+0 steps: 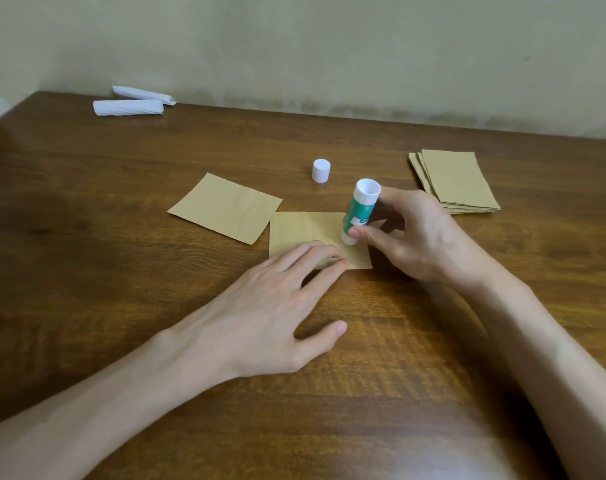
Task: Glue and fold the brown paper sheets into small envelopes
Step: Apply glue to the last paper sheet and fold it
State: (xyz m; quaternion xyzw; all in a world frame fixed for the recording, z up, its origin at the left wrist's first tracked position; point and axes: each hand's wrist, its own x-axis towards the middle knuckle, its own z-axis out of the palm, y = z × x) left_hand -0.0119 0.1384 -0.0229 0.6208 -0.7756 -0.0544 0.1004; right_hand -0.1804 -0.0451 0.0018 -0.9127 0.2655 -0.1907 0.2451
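Left hand [260, 306] lies flat, fingers straight, with the fingertips pressing down on the near edge of a brown paper sheet [305, 230]; the thumb is spread apart over the bare table [87, 209]. Right hand [422, 237] grips the glue stick [361, 209] between thumb and curled fingers. The stick is uncapped and tilted, with its lower end touching the right part of the same sheet, just beyond the left fingertips. A second brown sheet [225, 206] lies flat beyond the left hand, just beside the first. The white cap [321, 170] stands upright beyond the glue stick, apart from it. A stack of brown sheets [457, 181] lies beyond the right hand, to its right. Two white paper rolls [128, 107] lie well beyond the left hand, near the wall [329, 46].
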